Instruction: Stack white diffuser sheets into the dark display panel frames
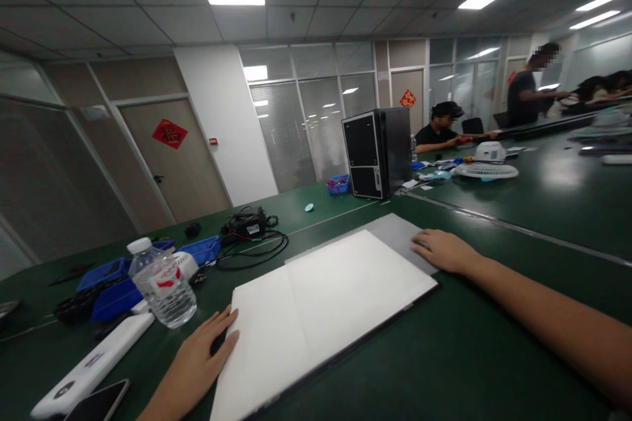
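Observation:
A large white flat panel (336,296) lies on the green table (469,355), with a grey sheet (399,233) showing under its far edge. My left hand (197,362) rests at the panel's near left edge, fingers stretched out and thumb touching the white surface. My right hand (442,250) lies flat on the far right corner, fingers extended over the grey sheet. Neither hand grips anything.
A clear water bottle (162,283) stands left of the panel, beside blue trays (113,286), a white long device (93,365) and a phone (99,401). A black charger with cables (247,227) and a black computer case (378,152) sit farther back. Other people work at the far right.

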`<state>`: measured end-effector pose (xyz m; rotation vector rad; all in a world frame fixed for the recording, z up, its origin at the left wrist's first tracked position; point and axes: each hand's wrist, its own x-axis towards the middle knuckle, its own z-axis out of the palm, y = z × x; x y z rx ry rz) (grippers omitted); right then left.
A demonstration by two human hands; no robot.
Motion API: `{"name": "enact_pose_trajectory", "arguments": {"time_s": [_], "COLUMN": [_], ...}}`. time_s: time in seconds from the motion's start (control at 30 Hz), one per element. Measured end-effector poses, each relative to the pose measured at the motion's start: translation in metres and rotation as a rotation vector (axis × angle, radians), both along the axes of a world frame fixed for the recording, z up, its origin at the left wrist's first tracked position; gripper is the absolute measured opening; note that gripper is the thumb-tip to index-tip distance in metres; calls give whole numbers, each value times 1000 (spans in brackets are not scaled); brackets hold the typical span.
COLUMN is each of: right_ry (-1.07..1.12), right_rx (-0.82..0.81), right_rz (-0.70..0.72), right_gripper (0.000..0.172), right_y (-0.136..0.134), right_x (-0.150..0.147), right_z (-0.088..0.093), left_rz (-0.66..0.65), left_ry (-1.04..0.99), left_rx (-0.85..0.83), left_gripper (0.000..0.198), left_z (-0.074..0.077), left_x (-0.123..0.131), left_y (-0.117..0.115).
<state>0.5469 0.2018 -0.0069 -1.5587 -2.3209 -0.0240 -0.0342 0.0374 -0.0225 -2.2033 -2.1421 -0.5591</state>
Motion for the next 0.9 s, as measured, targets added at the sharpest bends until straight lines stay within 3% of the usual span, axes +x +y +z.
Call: {"name": "enact_pose_trajectory", "arguments": {"time_s": [0.13, 0.4, 0.6, 0.9], "right_ry": [3, 36, 36, 21], "right_rx": [-53, -59, -54, -71], "right_rz": [54, 251, 363, 387], "right_gripper": [57, 58, 50, 49], "right_y": [-4, -34, -45, -53], "right_x": [-3, -47, -54, -62], "right_z": [1, 12, 20, 24], "left_rz": [12, 32, 32, 11], "left_ry": [-23, -16, -34, -21], "left_rx": [19, -15, 3, 10], "left_gripper": [58, 63, 62, 61], "left_z": [2, 3, 5, 4], "left_x": [1, 3, 6, 5], "left_y": [-3, -3, -5, -4]}}
